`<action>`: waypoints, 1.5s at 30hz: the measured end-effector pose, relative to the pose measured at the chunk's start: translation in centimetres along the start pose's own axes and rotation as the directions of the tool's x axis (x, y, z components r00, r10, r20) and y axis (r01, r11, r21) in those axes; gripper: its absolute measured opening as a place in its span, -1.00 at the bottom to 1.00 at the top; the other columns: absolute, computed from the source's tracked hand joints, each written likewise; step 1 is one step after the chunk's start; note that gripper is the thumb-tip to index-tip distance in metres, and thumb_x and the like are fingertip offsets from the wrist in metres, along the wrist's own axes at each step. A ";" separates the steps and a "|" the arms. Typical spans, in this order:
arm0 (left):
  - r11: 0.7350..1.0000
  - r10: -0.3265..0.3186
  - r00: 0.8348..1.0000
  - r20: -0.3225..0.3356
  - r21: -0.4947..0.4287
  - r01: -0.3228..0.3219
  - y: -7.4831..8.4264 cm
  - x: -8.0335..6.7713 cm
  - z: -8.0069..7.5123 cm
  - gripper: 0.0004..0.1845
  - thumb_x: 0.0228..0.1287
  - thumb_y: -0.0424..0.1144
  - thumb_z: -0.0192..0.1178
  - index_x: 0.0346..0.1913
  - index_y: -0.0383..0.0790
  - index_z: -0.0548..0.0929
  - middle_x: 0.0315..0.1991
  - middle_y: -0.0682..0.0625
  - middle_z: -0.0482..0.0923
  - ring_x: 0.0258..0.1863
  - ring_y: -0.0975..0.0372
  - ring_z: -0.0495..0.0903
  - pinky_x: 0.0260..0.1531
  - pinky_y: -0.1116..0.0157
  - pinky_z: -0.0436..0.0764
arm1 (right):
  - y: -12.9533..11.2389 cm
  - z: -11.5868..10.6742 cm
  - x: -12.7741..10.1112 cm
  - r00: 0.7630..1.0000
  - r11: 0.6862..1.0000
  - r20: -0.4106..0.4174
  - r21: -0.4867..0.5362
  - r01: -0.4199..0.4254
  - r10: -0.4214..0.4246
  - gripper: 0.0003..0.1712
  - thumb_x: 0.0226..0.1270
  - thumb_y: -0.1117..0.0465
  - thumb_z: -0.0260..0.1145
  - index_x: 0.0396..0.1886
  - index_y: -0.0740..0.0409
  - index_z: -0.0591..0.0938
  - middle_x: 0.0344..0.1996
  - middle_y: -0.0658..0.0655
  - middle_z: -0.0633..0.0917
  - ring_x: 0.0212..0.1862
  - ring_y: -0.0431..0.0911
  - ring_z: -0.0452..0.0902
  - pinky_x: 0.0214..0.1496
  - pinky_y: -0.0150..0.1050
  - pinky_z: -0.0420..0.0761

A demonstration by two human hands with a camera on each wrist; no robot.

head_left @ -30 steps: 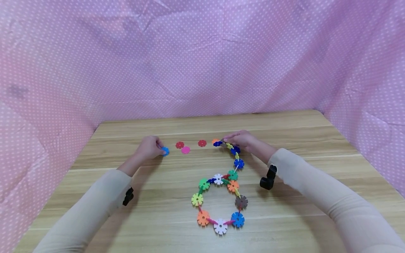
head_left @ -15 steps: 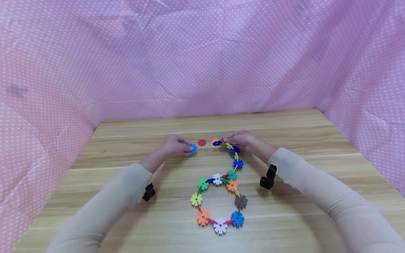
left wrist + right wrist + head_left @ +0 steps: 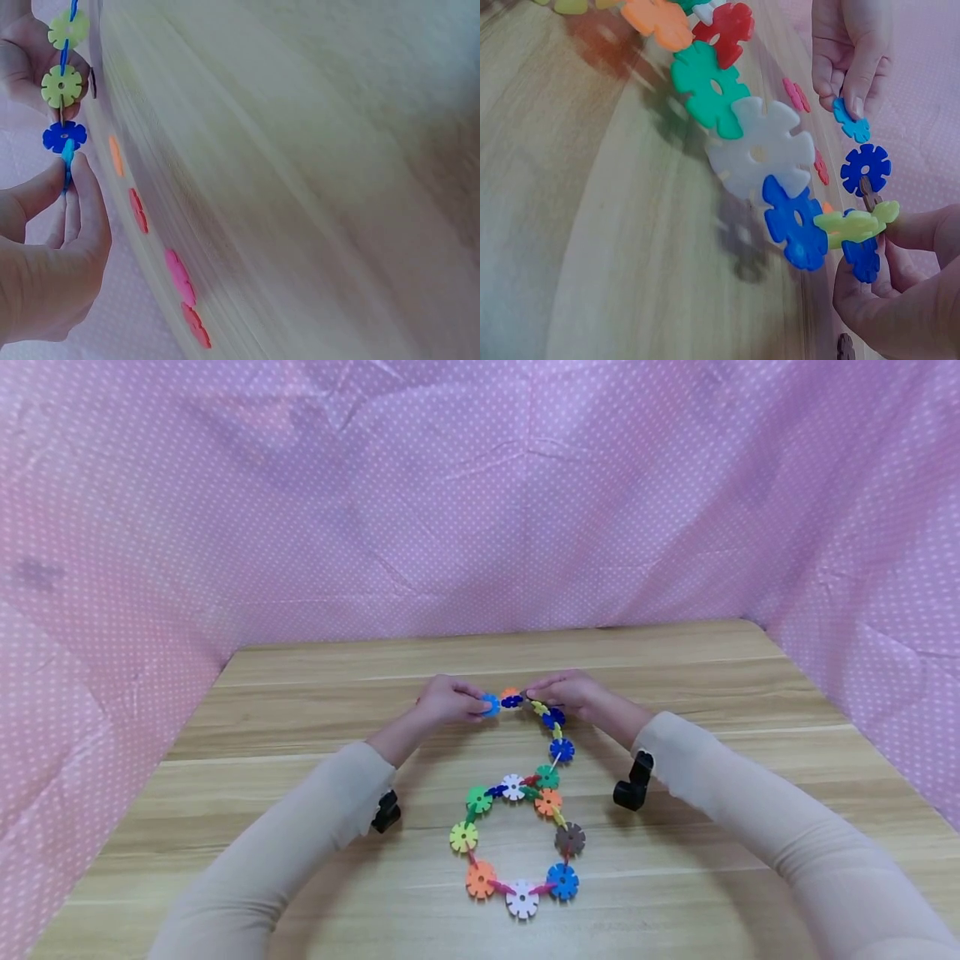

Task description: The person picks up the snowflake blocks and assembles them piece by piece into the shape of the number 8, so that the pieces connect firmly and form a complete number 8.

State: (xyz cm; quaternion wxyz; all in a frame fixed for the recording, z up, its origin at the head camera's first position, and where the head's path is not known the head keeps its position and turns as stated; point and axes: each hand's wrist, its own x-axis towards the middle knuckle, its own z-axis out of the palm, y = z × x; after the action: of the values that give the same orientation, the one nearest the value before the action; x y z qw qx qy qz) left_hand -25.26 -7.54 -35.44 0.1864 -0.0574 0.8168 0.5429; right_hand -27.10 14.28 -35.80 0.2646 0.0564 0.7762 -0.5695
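Note:
A chain of coloured snowflake discs (image 3: 517,835) lies on the wooden table (image 3: 675,843) as a ring with a tail running up to my hands. My right hand (image 3: 534,692) pinches the far end of that tail, where a dark blue disc (image 3: 865,169) sticks out past a brown piece and a yellow-green disc (image 3: 855,223). My left hand (image 3: 480,703) pinches a light blue disc (image 3: 490,704) between thumb and fingers. It holds that disc edge-on right beside the dark blue disc (image 3: 64,136), and I cannot tell whether the two touch.
Loose discs lie on the table by the hands: an orange disc (image 3: 115,155), a red disc (image 3: 137,210), a pink disc (image 3: 178,276) and another red disc (image 3: 196,326). Pink dotted cloth (image 3: 480,502) walls the table on three sides.
My left hand has carried the light blue disc rightwards, past the loose red and pink discs, up to the chain's end. The right hand has stayed holding the chain.

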 end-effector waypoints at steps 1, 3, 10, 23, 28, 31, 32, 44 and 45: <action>1.000 -0.003 1.000 0.002 -0.006 0.003 0.0 0.0 0.1 -0.77 0.16 -0.35 0.35 -0.12 -0.34 0.67 -0.11 -0.22 0.69 -0.34 0.20 0.74 -0.18 0.29 0.73 | 0.0 0.0 0.0 1.000 1.000 0.001 -0.002 -0.001 0.001 -0.57 0.38 0.20 0.24 0.19 0.26 0.55 0.32 0.17 0.49 0.38 0.05 0.33 0.49 -0.08 0.32; 1.000 -0.006 1.000 0.005 -0.012 0.006 0.1 0.1 0.2 -0.76 0.16 -0.36 0.34 -0.11 -0.34 0.67 -0.11 -0.22 0.69 -0.35 0.21 0.74 -0.18 0.30 0.73 | 0.0 -0.1 0.0 1.000 1.000 0.001 -0.010 -0.003 0.003 -0.58 0.39 0.20 0.23 0.19 0.25 0.55 0.33 0.17 0.48 0.39 0.05 0.33 0.49 -0.07 0.31; 0.996 -0.038 0.999 -0.007 -0.082 0.038 0.3 -0.1 0.3 -0.78 0.19 -0.36 0.32 -0.11 -0.36 0.65 -0.12 -0.22 0.67 -0.44 0.27 0.69 -0.08 0.25 0.72 | 0.0 0.0 -0.1 1.000 1.000 0.003 -0.027 -0.006 0.006 -0.57 0.39 0.17 0.23 0.20 0.23 0.55 0.35 0.16 0.46 0.40 0.08 0.31 0.50 -0.05 0.28; 0.972 -0.113 0.993 0.018 -0.205 0.115 0.6 0.1 1.0 -0.76 0.21 -0.39 0.28 -0.05 -0.37 0.64 -0.06 -0.24 0.65 -0.42 0.27 0.68 -0.16 0.36 0.72 | 0.1 0.0 0.0 1.000 0.999 -0.019 -0.035 -0.011 0.010 -0.58 0.37 0.20 0.24 0.19 0.24 0.55 0.30 0.17 0.51 0.25 -0.01 0.45 0.36 -0.16 0.45; 0.974 -0.127 0.992 -0.002 -0.189 0.124 0.7 0.3 1.2 -0.76 0.20 -0.38 0.30 -0.06 -0.35 0.64 -0.10 -0.22 0.66 -0.46 0.27 0.68 -0.15 0.35 0.72 | 0.0 0.3 0.1 0.999 0.997 -0.046 -0.075 -0.007 0.003 -0.61 0.35 0.21 0.27 0.13 0.24 0.59 -0.05 0.05 0.70 -0.27 -0.24 0.47 -0.18 -0.45 0.51; 0.979 -0.127 0.992 -0.012 -0.165 0.123 0.7 0.5 1.3 -0.77 0.20 -0.39 0.30 -0.07 -0.35 0.66 -0.11 -0.21 0.66 -0.48 0.28 0.67 -0.17 0.36 0.72 | -0.1 0.6 0.1 0.998 0.995 -0.062 -0.101 -0.010 0.004 -0.63 0.35 0.19 0.27 0.11 0.21 0.62 -0.15 -0.01 0.71 -0.36 -0.28 0.41 -0.28 -0.47 0.45; 0.980 -0.126 0.992 -0.015 -0.154 0.122 0.7 0.5 1.3 -0.77 0.20 -0.38 0.30 -0.08 -0.35 0.67 -0.12 -0.20 0.67 -0.48 0.28 0.67 -0.18 0.36 0.72 | -0.1 0.7 0.2 0.998 0.994 -0.064 -0.109 -0.011 0.004 -0.63 0.36 0.19 0.27 0.11 0.20 0.62 -0.10 0.02 0.71 -0.32 -0.26 0.43 -0.24 -0.46 0.47; 0.977 -0.125 0.992 -0.010 -0.175 0.121 1.1 1.4 1.6 -0.71 0.21 -0.40 0.28 0.00 -0.36 0.64 -0.02 -0.25 0.65 -0.45 0.28 0.66 -0.28 0.43 0.71 | 0.4 0.5 0.3 0.998 0.997 -0.059 -0.082 -0.008 0.003 -0.59 0.37 0.23 0.24 0.17 0.26 0.56 0.23 0.21 0.57 -0.16 -0.24 0.53 0.25 -0.23 0.55; 0.978 -0.125 0.992 -0.013 -0.168 0.122 1.2 1.4 1.6 -0.71 0.21 -0.40 0.28 0.00 -0.35 0.65 -0.02 -0.24 0.65 -0.46 0.28 0.65 -0.27 0.43 0.71 | 0.4 0.5 0.3 0.998 0.997 -0.056 -0.077 -0.006 0.002 -0.59 0.36 0.23 0.25 0.17 0.27 0.56 0.21 0.22 0.58 -0.19 -0.26 0.54 0.24 -0.24 0.56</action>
State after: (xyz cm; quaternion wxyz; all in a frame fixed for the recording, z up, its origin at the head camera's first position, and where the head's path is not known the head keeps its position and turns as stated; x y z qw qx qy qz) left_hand -26.52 -5.46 -35.51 0.2046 -0.1298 0.7655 0.5961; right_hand -27.03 13.90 -36.41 0.2459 0.0635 0.8045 -0.5370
